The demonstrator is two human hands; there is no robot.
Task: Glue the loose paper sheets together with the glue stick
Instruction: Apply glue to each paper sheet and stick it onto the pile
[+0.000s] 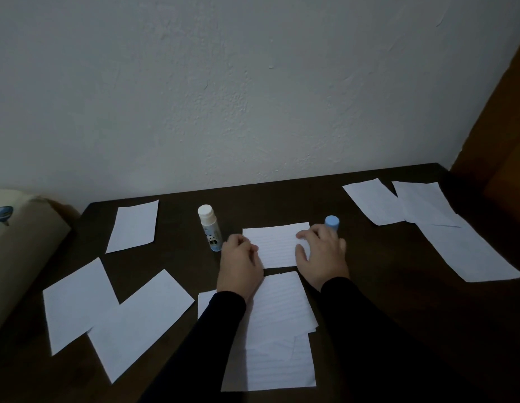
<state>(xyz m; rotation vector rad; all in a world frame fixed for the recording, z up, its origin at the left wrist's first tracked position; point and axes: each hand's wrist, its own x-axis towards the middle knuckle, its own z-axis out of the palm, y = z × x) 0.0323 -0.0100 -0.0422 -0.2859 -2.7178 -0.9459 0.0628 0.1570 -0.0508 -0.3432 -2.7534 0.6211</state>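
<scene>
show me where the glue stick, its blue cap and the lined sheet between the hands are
glue stick (210, 228), head view, on the middle of its white body
blue cap (332, 222), head view, on its rounded top
lined sheet (277, 246), head view, on its bare middle

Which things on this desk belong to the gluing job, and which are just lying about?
Part of the job:
- lined sheet under both hands
- left hand, right hand
- glue stick, standing uncapped
- blue cap
- lined sheets nearer the person
- loose sheets at left and right

Just lying about:
- cream cushion
- brown chair
</scene>
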